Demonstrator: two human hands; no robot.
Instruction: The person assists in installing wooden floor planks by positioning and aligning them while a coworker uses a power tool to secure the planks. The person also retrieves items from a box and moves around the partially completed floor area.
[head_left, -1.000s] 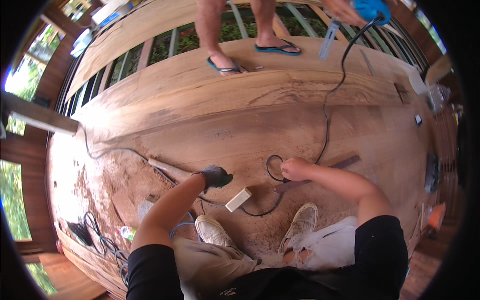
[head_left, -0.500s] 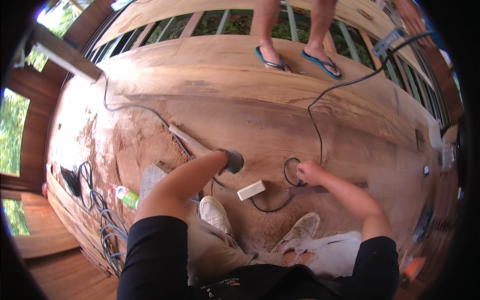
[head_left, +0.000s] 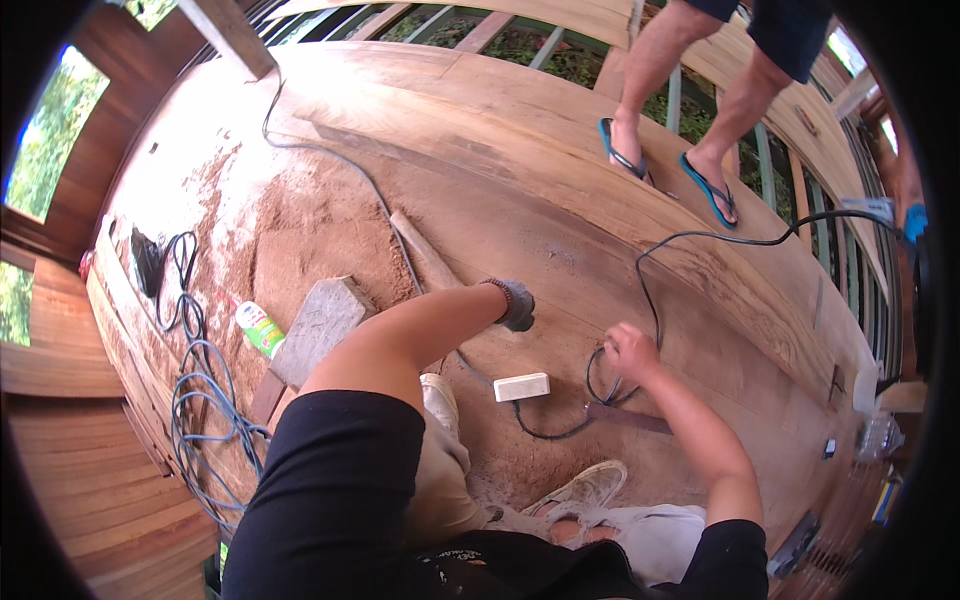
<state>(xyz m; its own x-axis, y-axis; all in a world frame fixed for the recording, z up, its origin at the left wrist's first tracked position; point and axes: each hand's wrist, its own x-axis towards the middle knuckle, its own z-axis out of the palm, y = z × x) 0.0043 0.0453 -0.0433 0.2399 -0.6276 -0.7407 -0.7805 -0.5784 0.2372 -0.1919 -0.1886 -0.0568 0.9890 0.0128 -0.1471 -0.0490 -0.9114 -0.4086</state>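
My left hand (head_left: pixel 517 306), in a grey glove, is closed over the dusty wooden floor; whatever is in it, if anything, is hidden. Beside that forearm lies a round wooden handle (head_left: pixel 425 248), its lower end covered by my arm. My right hand (head_left: pixel 632 352) is bare, its fingers pinched on a looped black cable (head_left: pixel 590 372). Between my hands and nearer to me rests a white power strip (head_left: pixel 522 387), with a black cable running from it. A flat dark bar (head_left: pixel 628 419) lies below my right hand.
Another person in flip-flops (head_left: pixel 712 190) stands at the far right, by open joists (head_left: pixel 675 110). A long plank (head_left: pixel 480 150) crosses the floor ahead. To my left are a grey block (head_left: pixel 322 325), a green-and-white bottle (head_left: pixel 262 330) and coiled cables (head_left: pixel 205 400).
My view has turned, so the floor appears rotated clockwise and the other person sits farther right. My right hand still pinches the black cable; my left hand stays near the wooden handle.
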